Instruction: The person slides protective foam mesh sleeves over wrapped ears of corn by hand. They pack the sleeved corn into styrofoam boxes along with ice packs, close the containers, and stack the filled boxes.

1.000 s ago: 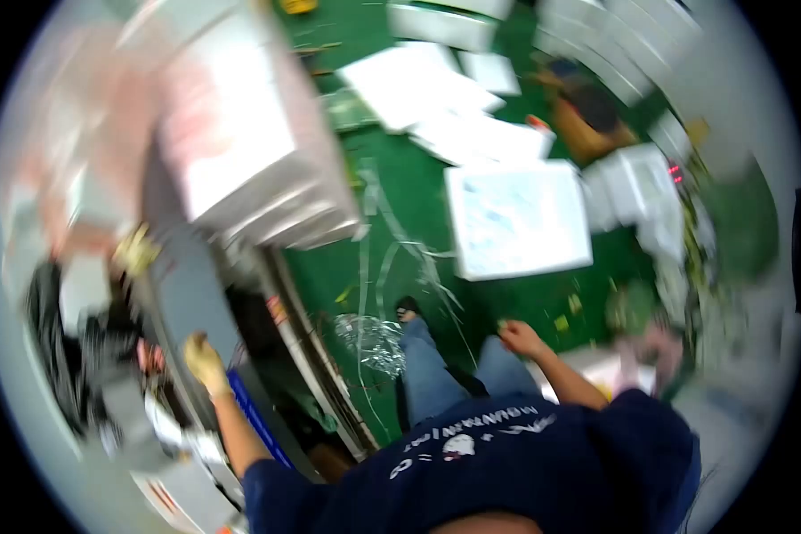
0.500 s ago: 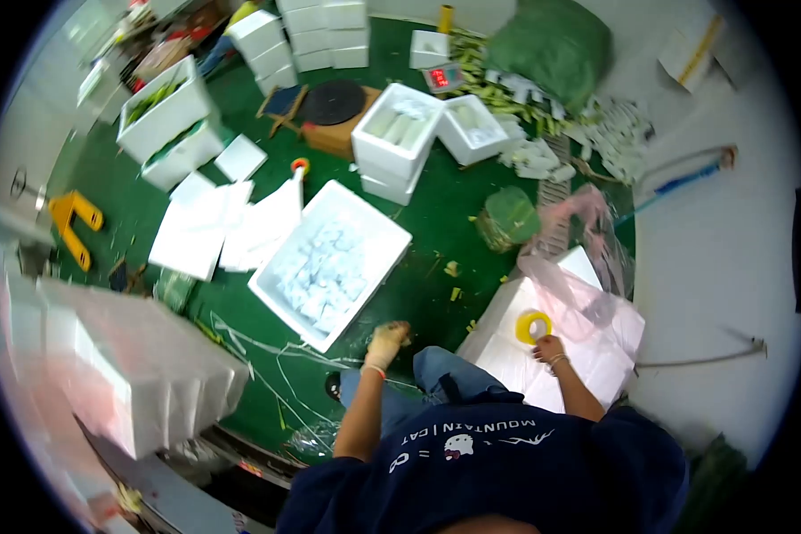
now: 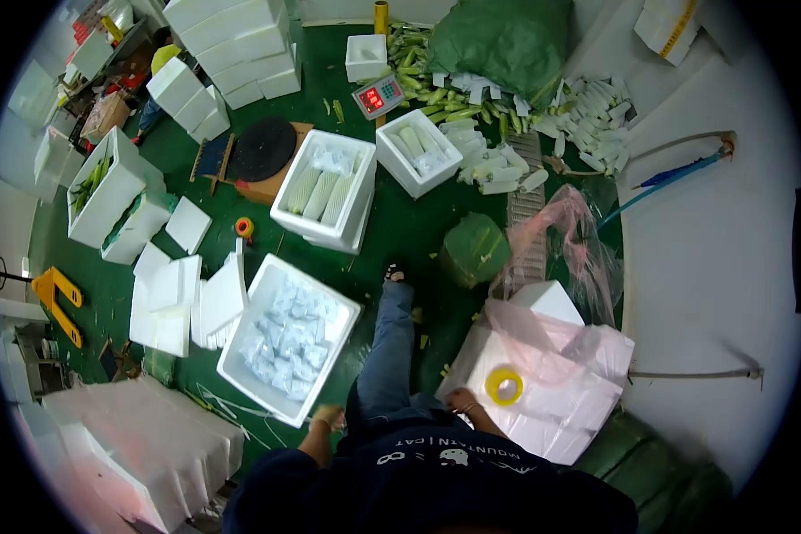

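Observation:
My left hand (image 3: 329, 416), which looks gloved, hangs beside the near corner of a white foam box (image 3: 234, 356) filled with bluish-white packs (image 3: 289, 338). Its fingers are too small and smeared to read. My right hand (image 3: 461, 400) is at the left edge of a foam box (image 3: 552, 405) draped in pinkish plastic film. Those fingers look curled, with nothing visible in them. A yellow tape roll (image 3: 504, 385) lies on the film, to the right of this hand and apart from it. One of my legs reaches forward between the two boxes.
Ahead stand foam boxes (image 3: 325, 227) holding pale, cob-like produce, and a scale (image 3: 378, 96) with red digits. Husks and corn (image 3: 472, 107) lie around a green sack (image 3: 503, 44). Foam lids (image 3: 169, 298) and a yellow pallet jack (image 3: 58, 303) are at left. A green bundle (image 3: 476, 249) sits ahead.
My right hand has let go of the tape roll and moved left of it. One leg has stepped forward. The view has shifted, and my left hand is now closer to my body.

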Demonstrator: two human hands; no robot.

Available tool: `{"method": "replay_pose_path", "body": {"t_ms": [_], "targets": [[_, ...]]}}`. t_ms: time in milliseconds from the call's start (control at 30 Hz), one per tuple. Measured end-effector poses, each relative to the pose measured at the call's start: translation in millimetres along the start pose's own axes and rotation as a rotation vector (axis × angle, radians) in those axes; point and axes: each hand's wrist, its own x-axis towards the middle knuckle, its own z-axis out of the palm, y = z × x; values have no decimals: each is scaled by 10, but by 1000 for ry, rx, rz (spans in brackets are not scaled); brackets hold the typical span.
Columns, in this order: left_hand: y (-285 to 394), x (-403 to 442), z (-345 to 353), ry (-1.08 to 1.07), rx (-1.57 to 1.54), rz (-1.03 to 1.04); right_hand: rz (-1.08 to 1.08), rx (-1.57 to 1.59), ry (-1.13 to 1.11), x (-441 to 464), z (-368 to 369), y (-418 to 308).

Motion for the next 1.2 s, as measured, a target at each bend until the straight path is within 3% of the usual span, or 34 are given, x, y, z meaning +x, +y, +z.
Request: {"method": "replay_pose_path", "body": {"t_ms": [33,100,133,167,200,233,300,333,367,400,433,467,533,600,633,767,800,900,933,1000,1033,1067,1100,1167,1200], "targets": [[185,87,27,-14,37,12,-286,-625,131,-193,248,-945],[750,364,47,-9,123,44,-246,-639,-150,-247,-135,-2036],[1101,549,6,14,155,57,-169,-431,83,-179,-310,-2310],[1415,716,-24,52,207,77,-18,4,220,-101,-531,-2589],[1816,893,-96,122,307,160,-68,88,293,11,-900,-2754],[2184,1036,-151,226,444,340,-108,177,360,191,-1274,-2752],[3485,508,-798,551,761,935,-144,56,581,591,-1994,-2681],[4153,259,-1032,573,572,1137,-110,42,612,540,-2247,-2995],[4664,197,-1166,512,371,1255,-74,21,643,480,-2555,-3397],[5289,-395,-1299,460,448,1191,-41,-47,633,472,-2805,-3754],[5676,-428,-1316,422,287,1325,-7,-116,621,545,-3057,-4043],[6097,-669,-1217,88,-384,861,6,-363,588,708,-3348,-4271],[6652,-887,-982,22,-563,783,64,-892,440,1107,-3828,-4908],[6922,-565,-576,85,-524,645,-128,-933,584,1840,-4274,-5140],[6987,-255,-318,102,-515,623,-133,-773,546,1936,-4315,-5700],[7268,822,624,56,-611,221,-337,-801,426,3461,-4703,-7002],[7372,1064,817,63,-661,140,-296,-875,429,3879,-4745,-7280],[7960,1929,1080,85,-955,85,-327,-1215,486,5343,-4844,-7870],[8066,2196,1102,45,-1114,-37,-507,-1414,573,5681,-4882,-7994],[8334,2409,1240,142,-1277,-71,-542,-1510,373,6241,-4963,-8292],[8633,2379,1131,338,-1356,-206,-511,-1563,234,6477,-4999,-8349],[8309,3039,1530,356,-1321,-136,-475,-1504,150,6657,-5033,-8417],[8425,2834,1363,522,-1039,-106,-432,-1448,71,6763,-5064,-8416],[8372,2862,1401,494,-1170,-10,-542,-1473,70,6767,-5151,-8350],[8324,2767,1290,479,-980,-118,-611,-1525,69,6535,-5276,-8298]]}}
